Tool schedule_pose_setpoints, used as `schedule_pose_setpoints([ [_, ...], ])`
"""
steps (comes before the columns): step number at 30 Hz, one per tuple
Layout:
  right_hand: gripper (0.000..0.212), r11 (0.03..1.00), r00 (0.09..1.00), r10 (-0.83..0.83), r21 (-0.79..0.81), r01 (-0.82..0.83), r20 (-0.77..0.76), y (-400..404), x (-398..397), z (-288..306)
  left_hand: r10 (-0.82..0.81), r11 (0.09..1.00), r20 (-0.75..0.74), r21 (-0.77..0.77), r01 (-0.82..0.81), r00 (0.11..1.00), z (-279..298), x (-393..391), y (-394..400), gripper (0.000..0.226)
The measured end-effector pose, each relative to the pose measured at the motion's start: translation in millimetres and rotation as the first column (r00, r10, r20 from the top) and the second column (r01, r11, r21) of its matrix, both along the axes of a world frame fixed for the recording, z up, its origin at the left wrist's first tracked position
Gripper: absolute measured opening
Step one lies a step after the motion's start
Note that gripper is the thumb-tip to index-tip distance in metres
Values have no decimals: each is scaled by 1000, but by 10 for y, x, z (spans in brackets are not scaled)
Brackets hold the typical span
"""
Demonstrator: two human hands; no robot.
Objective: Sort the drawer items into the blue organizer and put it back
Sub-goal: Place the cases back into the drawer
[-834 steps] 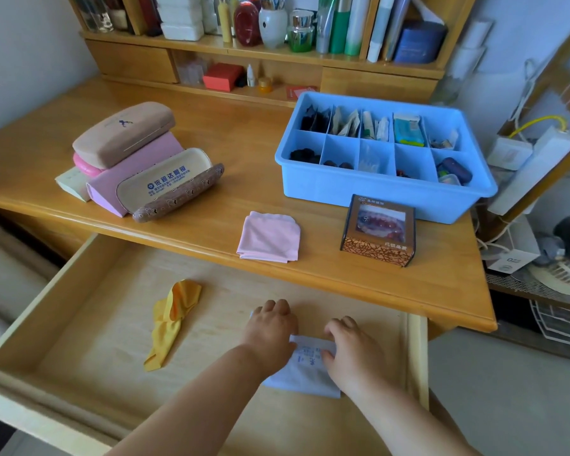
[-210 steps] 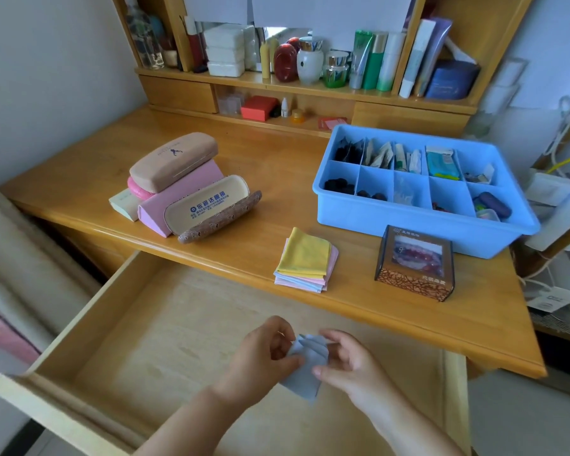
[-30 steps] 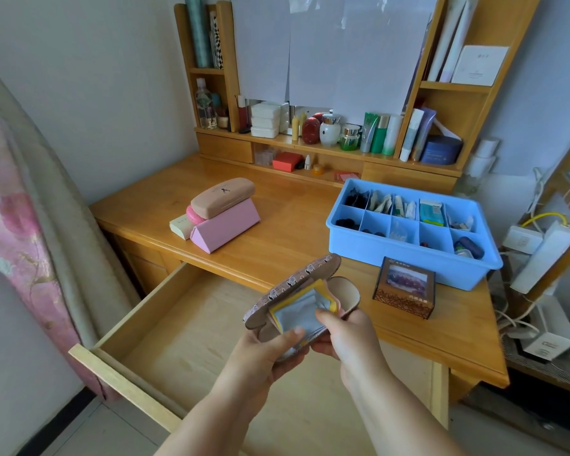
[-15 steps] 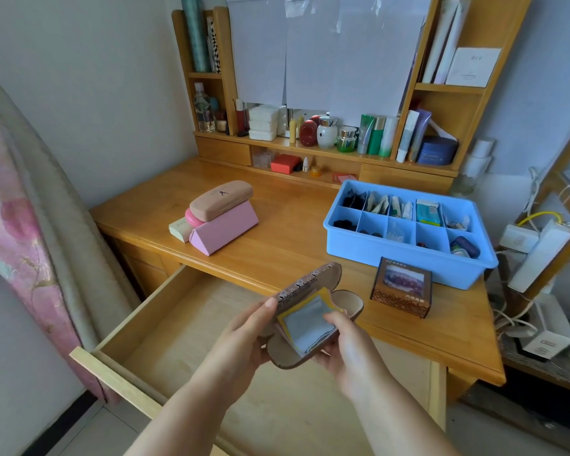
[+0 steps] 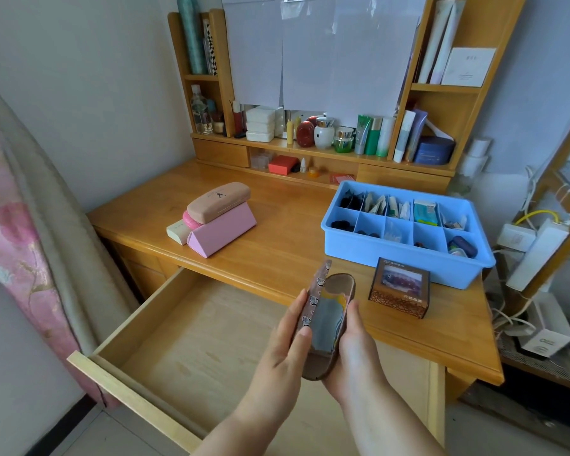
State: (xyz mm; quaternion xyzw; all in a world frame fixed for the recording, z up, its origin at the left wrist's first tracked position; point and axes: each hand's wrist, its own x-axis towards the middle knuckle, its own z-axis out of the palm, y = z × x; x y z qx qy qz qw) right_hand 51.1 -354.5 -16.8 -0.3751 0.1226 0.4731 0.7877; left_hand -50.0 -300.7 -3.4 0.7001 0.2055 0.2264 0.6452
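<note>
Both hands hold a brown patterned glasses case above the open wooden drawer. My left hand presses on its lid, which is partly folded over. My right hand cups the base from below. Folded cleaning cloths, grey-blue on top with a yellow edge showing, lie inside the case. The blue organizer stands on the desk at the right, with small items in its compartments.
A brown printed box sits on the desk just in front of the organizer. A stack of pink and tan glasses cases lies at the desk's left. Bottles and jars fill the back shelf. A curtain hangs at the left.
Within the last second the case lid has swung down over the cloths and the case has turned more upright in my hands. Earlier the cloths were folded and stacked on the desk.
</note>
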Motion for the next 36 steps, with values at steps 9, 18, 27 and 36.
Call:
schedule_pose_setpoints([
  [9, 58, 984, 982, 144, 87, -156, 124, 8, 13, -14, -43, 925, -52, 376, 59, 998, -156, 46, 84, 60],
  [18, 12, 813, 285, 532, -575, 91, 797, -4, 622, -11, 234, 908, -66, 371, -194, 970, -136, -95, 864, 53],
  [27, 18, 724, -8, 677, -664, 187, 736, 410, 881, -289, 344, 931, -517, 293, -216, 784, -454, -672, 1833, 59],
  [36, 43, 615, -296, 781, -758, 217, 550, 1117, 1046, -345, 485, 731, -821, 569, 377, 301, -1121, -1004, 2390, 77],
])
